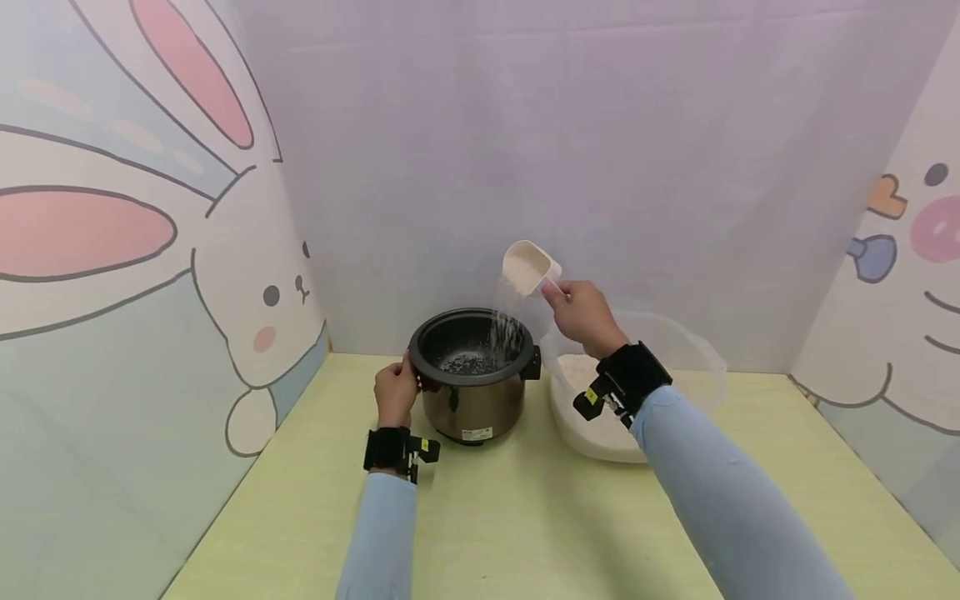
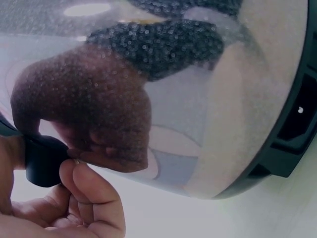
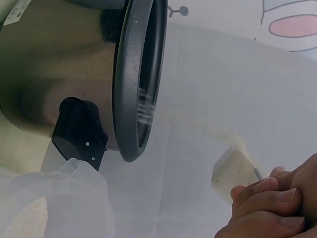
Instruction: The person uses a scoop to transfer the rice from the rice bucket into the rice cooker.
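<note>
My right hand point(image 1: 587, 318) grips the handle of a square white measuring scoop point(image 1: 553, 273) above a rice cooker point(image 1: 474, 408). The scoop is tilted to the left, and a thin stream of rice point(image 1: 504, 333) falls from it into the cooker. White grains are scattered over the dark inside of the cooker, which has no lid on. At the cooker's left side, my left hand point(image 1: 396, 392) holds the black side handle point(image 2: 45, 161), its fingers curled around it. The right wrist view shows the scoop point(image 3: 232, 173) tipped, with its handle between my fingers.
Right of the cooker stands a translucent plastic tub point(image 1: 600, 450) holding white rice point(image 1: 577, 369), partly hidden under my right wrist. The cooker's other black handle point(image 1: 532, 364) points towards it. Cloth walls with cartoon animals enclose the pale yellow table point(image 1: 480, 533).
</note>
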